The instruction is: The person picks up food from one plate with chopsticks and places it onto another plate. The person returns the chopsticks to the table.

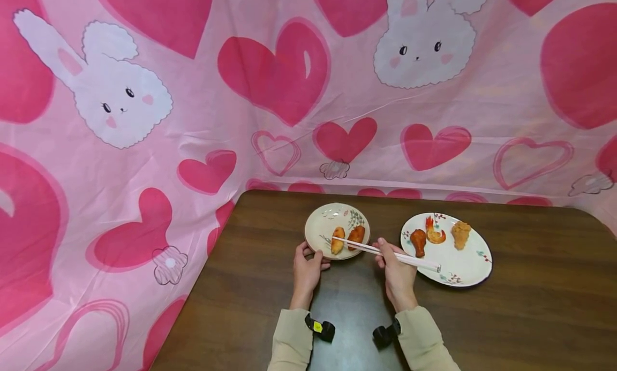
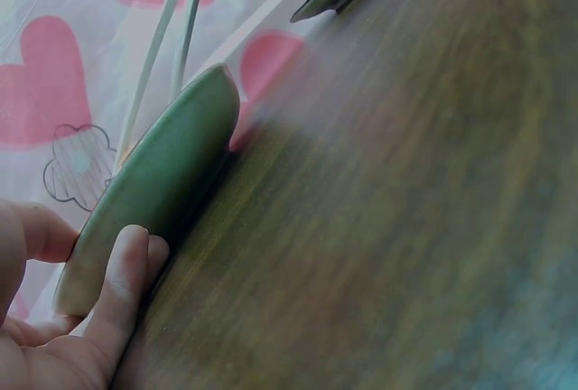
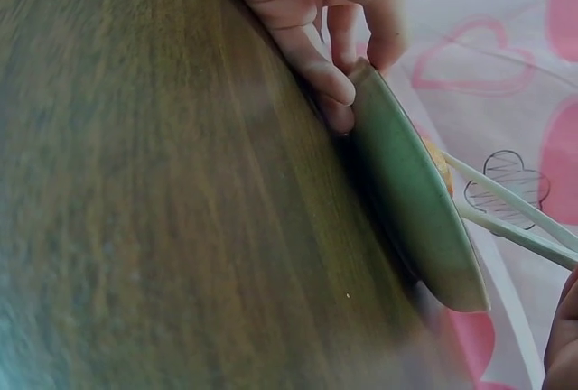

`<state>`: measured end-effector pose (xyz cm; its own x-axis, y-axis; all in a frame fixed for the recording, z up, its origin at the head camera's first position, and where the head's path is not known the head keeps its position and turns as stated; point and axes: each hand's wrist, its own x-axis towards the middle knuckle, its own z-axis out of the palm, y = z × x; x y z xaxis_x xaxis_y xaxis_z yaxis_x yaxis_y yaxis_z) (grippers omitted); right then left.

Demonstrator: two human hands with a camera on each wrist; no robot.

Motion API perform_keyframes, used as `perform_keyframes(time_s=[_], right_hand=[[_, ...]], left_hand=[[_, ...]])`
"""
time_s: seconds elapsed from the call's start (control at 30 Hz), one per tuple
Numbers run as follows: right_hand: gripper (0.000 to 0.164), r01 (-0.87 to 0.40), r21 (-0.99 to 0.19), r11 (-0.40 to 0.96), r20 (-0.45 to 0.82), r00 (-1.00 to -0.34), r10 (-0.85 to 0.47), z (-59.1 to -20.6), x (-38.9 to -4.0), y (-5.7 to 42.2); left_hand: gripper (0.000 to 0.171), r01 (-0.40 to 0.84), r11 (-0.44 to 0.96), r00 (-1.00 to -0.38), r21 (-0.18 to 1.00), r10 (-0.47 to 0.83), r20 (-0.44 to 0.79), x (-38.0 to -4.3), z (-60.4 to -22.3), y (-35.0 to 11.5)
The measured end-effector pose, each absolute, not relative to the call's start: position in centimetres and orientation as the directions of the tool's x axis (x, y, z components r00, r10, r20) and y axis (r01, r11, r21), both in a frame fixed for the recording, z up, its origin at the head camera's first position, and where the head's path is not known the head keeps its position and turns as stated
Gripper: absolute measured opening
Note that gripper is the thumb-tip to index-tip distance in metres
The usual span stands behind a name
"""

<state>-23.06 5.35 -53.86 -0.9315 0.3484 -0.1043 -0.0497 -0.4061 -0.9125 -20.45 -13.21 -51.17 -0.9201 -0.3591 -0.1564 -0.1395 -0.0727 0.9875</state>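
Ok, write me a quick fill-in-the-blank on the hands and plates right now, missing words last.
1. The right hand holds a pair of ____.
2. The left hand grips the round plate, which bears ____ pieces of food.
3. Counting the drumstick, the oval plate bears ____ food pieces.
4. The pink backdrop is printed with many red ____.

Missing words: chopsticks; two; three; hearts.

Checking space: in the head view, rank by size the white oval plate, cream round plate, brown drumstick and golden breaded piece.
1. White oval plate
2. Cream round plate
3. Brown drumstick and golden breaded piece: too alike to rank
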Motion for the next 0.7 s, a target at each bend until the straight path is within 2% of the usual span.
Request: perform_keyframes(time_s=[0.23,0.4,0.5,0.63,0.7], right_hand=[[0.047,-0.095,-0.914,-0.395,-0.037,-0.949,0.314,-51.8,-21.8,5.5],[0.035,-0.074,-0.923,-0.377,-0.058,-0.943,0.327,-49.0,-20.5,5.5],[0.028,-0.117,-0.905,-0.408,-0.023,-0.946,0.324,-49.0,-20.5,5.9],[0.034,-0.17,-0.882,-0.439,0.021,-0.946,0.322,-50.8,-21.4,6.8],[0.032,-0.201,-0.859,-0.471,0.051,-0.948,0.313,-51.5,-21.8,7.3]], left_hand=[[0.048,-0.138,-0.071,-0.919,0.988,-0.362,-0.155,-20.4,-51.1,-13.2],[0.047,-0.131,-0.077,-0.921,0.988,-0.359,-0.15,-20.4,-51.1,-13.2],[0.047,-0.125,-0.08,-0.923,0.989,-0.356,-0.146,-20.3,-51.1,-13.2],[0.048,-0.116,-0.074,-0.925,0.99,-0.355,-0.135,-20.2,-51.0,-13.2],[0.048,-0.119,-0.071,-0.925,0.99,-0.355,-0.137,-20.2,-51.0,-13.3]])
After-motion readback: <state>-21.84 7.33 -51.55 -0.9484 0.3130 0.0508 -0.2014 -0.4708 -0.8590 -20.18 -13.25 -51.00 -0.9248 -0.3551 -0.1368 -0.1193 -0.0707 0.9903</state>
